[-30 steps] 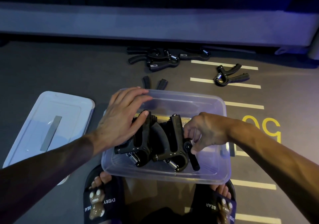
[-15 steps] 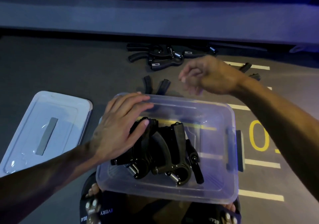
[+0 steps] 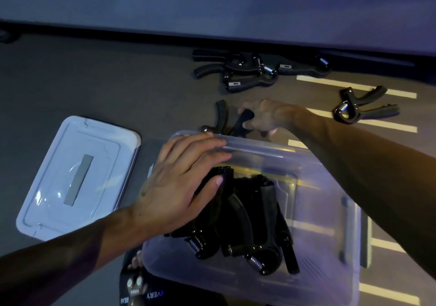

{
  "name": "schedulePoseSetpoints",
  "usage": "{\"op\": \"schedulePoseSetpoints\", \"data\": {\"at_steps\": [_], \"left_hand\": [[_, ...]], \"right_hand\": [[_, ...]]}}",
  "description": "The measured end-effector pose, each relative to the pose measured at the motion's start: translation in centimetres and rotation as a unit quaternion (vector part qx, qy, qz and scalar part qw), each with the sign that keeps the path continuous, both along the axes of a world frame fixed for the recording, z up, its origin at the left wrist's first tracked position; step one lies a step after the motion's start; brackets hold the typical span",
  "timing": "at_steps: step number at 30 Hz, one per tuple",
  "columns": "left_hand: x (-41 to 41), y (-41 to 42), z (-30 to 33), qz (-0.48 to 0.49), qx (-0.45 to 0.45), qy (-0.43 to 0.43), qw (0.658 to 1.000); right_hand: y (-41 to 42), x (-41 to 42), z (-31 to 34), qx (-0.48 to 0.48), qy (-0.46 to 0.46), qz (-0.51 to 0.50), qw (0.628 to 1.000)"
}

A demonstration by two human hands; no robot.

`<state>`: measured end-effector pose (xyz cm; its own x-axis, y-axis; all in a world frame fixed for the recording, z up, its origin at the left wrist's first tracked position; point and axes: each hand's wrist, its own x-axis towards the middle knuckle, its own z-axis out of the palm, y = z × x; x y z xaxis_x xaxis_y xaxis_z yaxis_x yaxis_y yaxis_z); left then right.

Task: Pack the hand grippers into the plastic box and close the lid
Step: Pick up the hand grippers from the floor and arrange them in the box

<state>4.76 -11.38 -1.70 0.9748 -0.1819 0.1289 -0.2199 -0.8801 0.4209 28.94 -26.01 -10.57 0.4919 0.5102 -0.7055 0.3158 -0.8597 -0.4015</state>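
1. Where the right hand (image 3: pixel 264 117) was inside the plastic box (image 3: pixel 330 211) a second ago, it now curls around a hand gripper (image 3: pixel 238 122) on the floor just behind the box.
2. Left hand (image 3: pixel 186 183), fingers straight, presses the packed grippers (image 3: pixel 247 223) down.
3. More grippers (image 3: pixel 254 70) wait; the lid (image 3: pixel 77 176) lies left, off.

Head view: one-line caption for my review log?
Right hand grips a hand gripper behind the plastic box; left hand steadies those packed.

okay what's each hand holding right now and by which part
The right hand grips one handle of a hand gripper on the floor behind the box. The left hand holds nothing; it lies flat on the grippers in the box.
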Motion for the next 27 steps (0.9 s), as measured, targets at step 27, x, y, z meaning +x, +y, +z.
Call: {"op": "schedulePoseSetpoints", "data": {"at_steps": [27], "left_hand": [[-0.8,-0.6,0.2,-0.005,0.055,-0.026,0.998]], "right_hand": [[-10.4,-5.7,20.2,0.393,-0.170,-0.140,0.893]]}}
